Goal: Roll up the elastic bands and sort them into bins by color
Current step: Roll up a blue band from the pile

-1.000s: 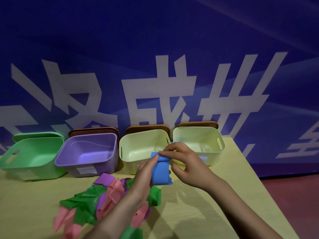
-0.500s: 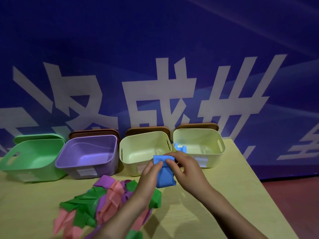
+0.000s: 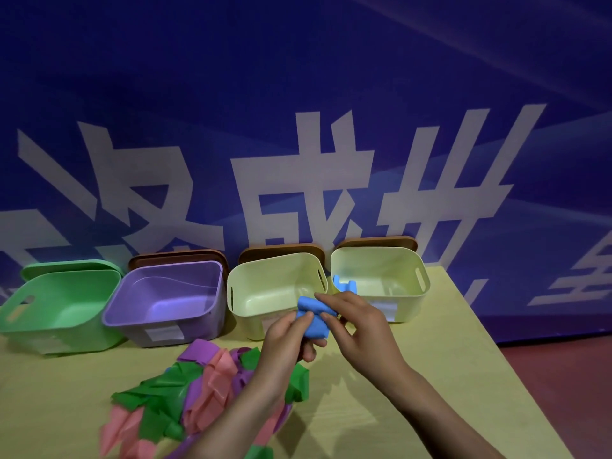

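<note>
Bins of thin plastic line the far edge of the yellow wooden table (image 3: 430, 392): a green bin (image 3: 59, 309), a purple bin (image 3: 165, 303) and two pale yellow bins (image 3: 275, 293) (image 3: 381, 279), with bare tabletop to the right of the hands. A heap of green, pink and purple elastic bands (image 3: 185, 392) lies near the front edge. The left hand (image 3: 288, 336) and right hand (image 3: 361, 329) pinch a blue elastic band (image 3: 313, 318) between curled fingers, above the table before the yellow bins; it is rolled tighter than a second ago.

Two bare hands, left (image 3: 291, 332) and right (image 3: 361, 329); bare forearms (image 3: 430, 402) to the frame edge; short, unpainted fingernails (image 3: 308, 315).
</note>
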`<state>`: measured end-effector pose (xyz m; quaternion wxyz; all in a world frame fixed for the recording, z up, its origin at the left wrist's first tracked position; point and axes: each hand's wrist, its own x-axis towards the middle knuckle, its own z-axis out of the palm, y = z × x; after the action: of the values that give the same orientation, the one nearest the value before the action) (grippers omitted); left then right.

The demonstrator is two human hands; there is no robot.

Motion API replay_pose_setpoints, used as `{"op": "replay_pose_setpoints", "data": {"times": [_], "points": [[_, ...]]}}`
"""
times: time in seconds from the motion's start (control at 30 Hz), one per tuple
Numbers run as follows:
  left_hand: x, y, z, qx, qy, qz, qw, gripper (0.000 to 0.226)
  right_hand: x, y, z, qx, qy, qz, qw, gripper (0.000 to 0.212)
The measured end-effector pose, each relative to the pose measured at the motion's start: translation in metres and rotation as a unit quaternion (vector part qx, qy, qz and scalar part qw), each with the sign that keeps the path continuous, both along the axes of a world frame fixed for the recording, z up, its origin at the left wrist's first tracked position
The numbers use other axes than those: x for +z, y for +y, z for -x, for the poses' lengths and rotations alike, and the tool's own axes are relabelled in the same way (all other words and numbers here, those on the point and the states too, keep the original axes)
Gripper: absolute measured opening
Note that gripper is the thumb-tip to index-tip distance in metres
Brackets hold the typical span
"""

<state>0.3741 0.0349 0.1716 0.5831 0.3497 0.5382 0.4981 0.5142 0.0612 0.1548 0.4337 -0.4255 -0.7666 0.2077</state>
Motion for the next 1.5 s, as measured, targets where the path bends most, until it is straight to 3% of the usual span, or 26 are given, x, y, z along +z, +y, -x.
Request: {"op": "replay_pose_setpoints", "data": {"times": [0.27,0.53,0.7,0.87,1.0,1.13,1.27,1.37,1.5], "points": [[-0.003,-0.002,0.002,0.024,-0.040,-0.014,0.999,0.022,0.001,-0.002,-0.002,0.076,-0.007,0.072,0.995,0.041],[-0.004,-0.002,0.005,-0.014,0.013,-0.028,0.999,0.017,0.004,0.000,-0.001,0.027,0.142,0.247,0.958,0.021],[-0.010,0.001,0.003,0.037,-0.075,0.029,0.996,0.013,0.005,-0.001,0.006,-0.005,0.182,0.201,0.962,0.030],[-0.006,0.002,0.002,0.037,-0.133,0.039,0.990,0.015,-0.004,0.001,0.005,-0.029,0.094,0.031,0.995,0.017],[0.000,0.002,0.004,0.031,-0.209,0.070,0.975,0.022,-0.012,0.004,0.003,-0.021,-0.007,-0.084,0.996,0.025],[0.003,0.004,0.004,0.020,-0.234,0.051,0.971,0.022,-0.014,0.005,-0.002,0.002,-0.013,-0.128,0.992,0.023],[0.002,0.007,0.000,0.032,-0.219,0.012,0.975,0.022,-0.004,-0.005,-0.001,0.024,0.124,0.029,0.992,0.032],[0.000,0.009,-0.007,0.029,-0.175,-0.024,0.984,0.025,-0.004,-0.010,0.002,-0.008,0.237,0.198,0.951,0.041],[-0.005,0.012,-0.020,0.061,-0.126,-0.045,0.989,0.022,-0.007,-0.010,0.006,0.009,0.256,0.256,0.932,0.027]]}}
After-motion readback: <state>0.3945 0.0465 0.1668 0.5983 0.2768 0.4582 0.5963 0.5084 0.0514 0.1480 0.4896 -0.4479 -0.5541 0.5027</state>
